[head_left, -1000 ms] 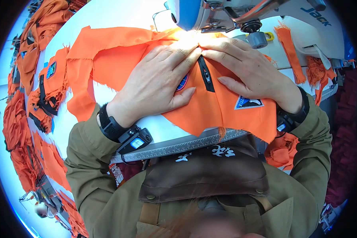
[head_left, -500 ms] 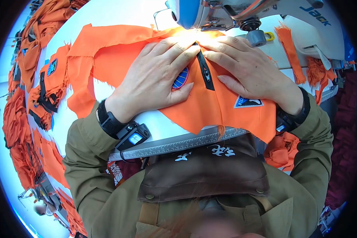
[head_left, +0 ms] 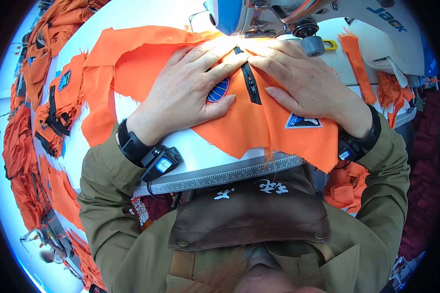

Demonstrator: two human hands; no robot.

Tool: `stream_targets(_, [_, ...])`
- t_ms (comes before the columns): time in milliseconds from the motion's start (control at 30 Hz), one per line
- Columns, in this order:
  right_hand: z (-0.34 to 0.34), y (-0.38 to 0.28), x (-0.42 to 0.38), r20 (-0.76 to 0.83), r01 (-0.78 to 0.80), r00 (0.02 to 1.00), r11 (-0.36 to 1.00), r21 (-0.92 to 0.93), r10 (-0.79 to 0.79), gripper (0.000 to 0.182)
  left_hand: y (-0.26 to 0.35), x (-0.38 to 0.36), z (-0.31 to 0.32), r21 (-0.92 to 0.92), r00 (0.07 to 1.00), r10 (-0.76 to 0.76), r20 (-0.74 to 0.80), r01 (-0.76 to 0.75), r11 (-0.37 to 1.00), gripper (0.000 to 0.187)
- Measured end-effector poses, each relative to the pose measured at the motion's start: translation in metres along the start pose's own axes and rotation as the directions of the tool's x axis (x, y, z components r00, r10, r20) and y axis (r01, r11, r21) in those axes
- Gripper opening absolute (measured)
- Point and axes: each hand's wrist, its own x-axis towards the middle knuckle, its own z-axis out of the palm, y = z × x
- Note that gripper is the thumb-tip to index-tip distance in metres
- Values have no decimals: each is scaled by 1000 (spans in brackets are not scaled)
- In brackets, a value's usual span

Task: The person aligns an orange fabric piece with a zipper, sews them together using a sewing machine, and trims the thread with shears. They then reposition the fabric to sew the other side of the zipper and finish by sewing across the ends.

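Note:
An orange fabric piece [head_left: 237, 129] lies on the white sewing table, with a black zipper [head_left: 250, 83] running down its middle. My left hand [head_left: 188, 90] rests flat on the cloth left of the zipper, fingers stretched toward the needle area, partly covering a round blue patch [head_left: 219, 91]. On the other side, my right hand [head_left: 310, 85] presses down with extended fingers, above a triangular patch [head_left: 303, 121]. Both hands' fingertips lie close under the sewing machine head [head_left: 259, 19]. Bright lamp glare hides the needle and presser foot.
A ruler strip [head_left: 225, 176] edges the table in front of me. Orange cloth pieces with patches [head_left: 66, 102] lie at left, and more orange garments [head_left: 22, 146] are heaped beyond. At right are an orange strip [head_left: 358, 68] and a yellow-handled tool [head_left: 330, 45].
The orange fabric and its zipper have slid slightly away from me, toward the machine head. Both hands remain flat on the cloth, moving little.

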Motion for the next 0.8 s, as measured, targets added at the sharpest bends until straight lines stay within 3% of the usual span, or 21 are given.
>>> stream_targets(400, [0,4,0,-66,48,997,995,90,-42,51,-5,2,-4,-26,999,35,22,-34,999,70])
stream_targets(500, [-1,2,-2,12,-26,1000,992,123,25,51,-7,0,-3,-63,999,21,31,-19,998,70])
stream_targets(700, [-2,1,0,-38,6,999,994,105,-2,51,-9,1,-5,-57,998,21,51,-18,998,69])
stream_targets(800, [-3,1,-2,34,-44,999,991,125,40,52,-8,2,-5,-62,999,25,43,-22,998,68])
